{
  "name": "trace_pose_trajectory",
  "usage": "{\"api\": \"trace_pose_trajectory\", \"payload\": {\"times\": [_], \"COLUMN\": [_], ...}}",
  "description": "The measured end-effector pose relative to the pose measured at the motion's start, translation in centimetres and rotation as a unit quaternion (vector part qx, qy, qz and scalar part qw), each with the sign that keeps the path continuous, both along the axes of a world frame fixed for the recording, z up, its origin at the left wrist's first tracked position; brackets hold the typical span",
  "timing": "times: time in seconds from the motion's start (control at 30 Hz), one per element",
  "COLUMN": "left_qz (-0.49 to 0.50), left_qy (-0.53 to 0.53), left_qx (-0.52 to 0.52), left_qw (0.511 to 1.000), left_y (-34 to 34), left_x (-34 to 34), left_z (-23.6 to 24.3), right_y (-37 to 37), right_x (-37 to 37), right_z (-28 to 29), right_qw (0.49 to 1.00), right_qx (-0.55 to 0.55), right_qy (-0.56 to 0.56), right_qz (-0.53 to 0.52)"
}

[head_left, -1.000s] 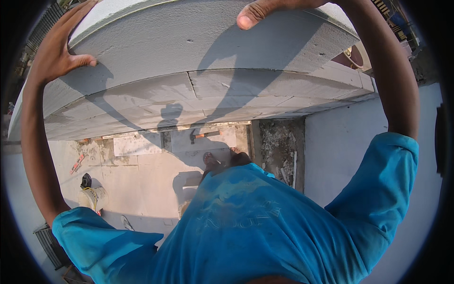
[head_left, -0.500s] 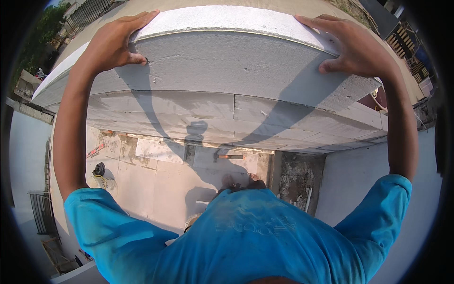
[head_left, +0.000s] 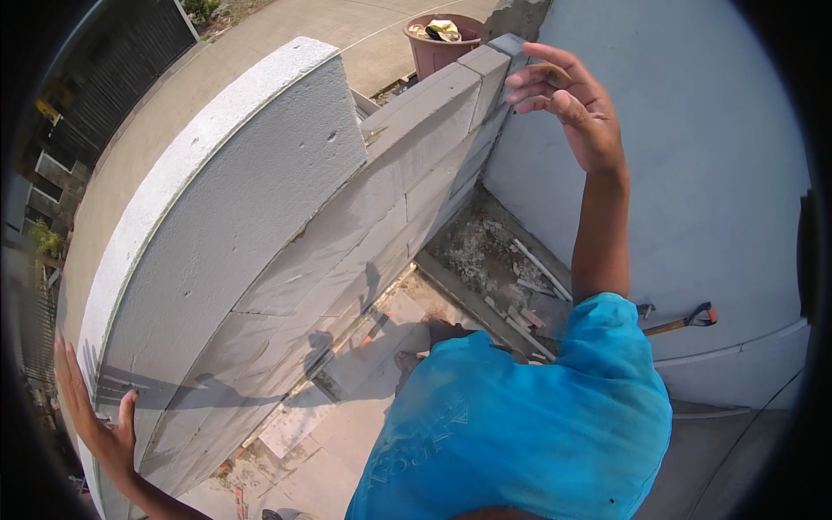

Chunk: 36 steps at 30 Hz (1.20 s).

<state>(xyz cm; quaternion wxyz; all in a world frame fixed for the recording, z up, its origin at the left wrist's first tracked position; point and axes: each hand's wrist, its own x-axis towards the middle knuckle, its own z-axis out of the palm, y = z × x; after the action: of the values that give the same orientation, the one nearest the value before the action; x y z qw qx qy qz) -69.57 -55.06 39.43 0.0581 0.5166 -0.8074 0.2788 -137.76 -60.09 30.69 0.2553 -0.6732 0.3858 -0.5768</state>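
A large pale grey block (head_left: 243,199) lies on top of a grey block wall (head_left: 347,260) and runs from lower left to upper middle. My left hand (head_left: 95,416) clasps the block's near left end, fingers round the end and thumb on the near face. My right hand (head_left: 568,100) is raised in the air at upper right, off the block, fingers curled and apart, holding nothing. It hovers just right of the wall's far end (head_left: 494,61). My blue shirt (head_left: 520,425) fills the lower middle.
A light blue wall (head_left: 693,173) meets the block wall at the right. Rubble and broken strips (head_left: 507,277) lie at its foot. A tool with an orange-tipped handle (head_left: 685,321) rests on a ledge. A reddish tub of debris (head_left: 442,39) stands beyond the wall.
My right hand has let go of the block and lifted away. My left hand stays on the block's end. My view has swung left, along the wall.
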Motion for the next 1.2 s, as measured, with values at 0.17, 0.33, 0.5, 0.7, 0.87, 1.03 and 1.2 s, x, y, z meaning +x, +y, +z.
{"api": "trace_pose_trajectory", "payload": {"times": [0.17,0.33,0.5,0.7,0.87,1.03,1.2], "left_qz": [-0.148,-0.019,0.039,0.068,0.048,0.091,0.247], "left_qy": [0.052,0.184,0.167,-0.061,-0.365,-0.405,0.002], "left_qx": [-0.068,-0.272,-0.064,0.097,0.133,0.079,0.051], "left_qw": [0.985,0.944,0.983,0.991,0.92,0.906,0.968], "left_y": [3.6,-1.8,-12.0,-13.1,-13.3,-14.9,-8.1], "left_x": [-8.5,-13.4,-19.2,-18.7,-26.7,-26.3,-13.3], "left_z": [-7.3,-2.7,4.1,6.3,9.2,7.5,11.3], "right_y": [8.5,7.4,5.0,3.7,4.1,4.9,2.7], "right_x": [-3.7,-0.3,-1.9,-5.2,-10.6,-15.4,-15.0], "right_z": [-25.5,-34.4,-39.8,-44.8,-49.6,-52.2,-55.1], "right_qw": [0.868,0.814,0.807,0.809,0.774,0.792,0.796], "right_qx": [0.39,0.477,0.455,0.432,0.451,0.451,0.456], "right_qy": [0.113,0.327,0.375,0.391,0.438,0.41,0.384], "right_qz": [-0.285,-0.053,0.034,0.071,0.076,0.032,0.101]}}
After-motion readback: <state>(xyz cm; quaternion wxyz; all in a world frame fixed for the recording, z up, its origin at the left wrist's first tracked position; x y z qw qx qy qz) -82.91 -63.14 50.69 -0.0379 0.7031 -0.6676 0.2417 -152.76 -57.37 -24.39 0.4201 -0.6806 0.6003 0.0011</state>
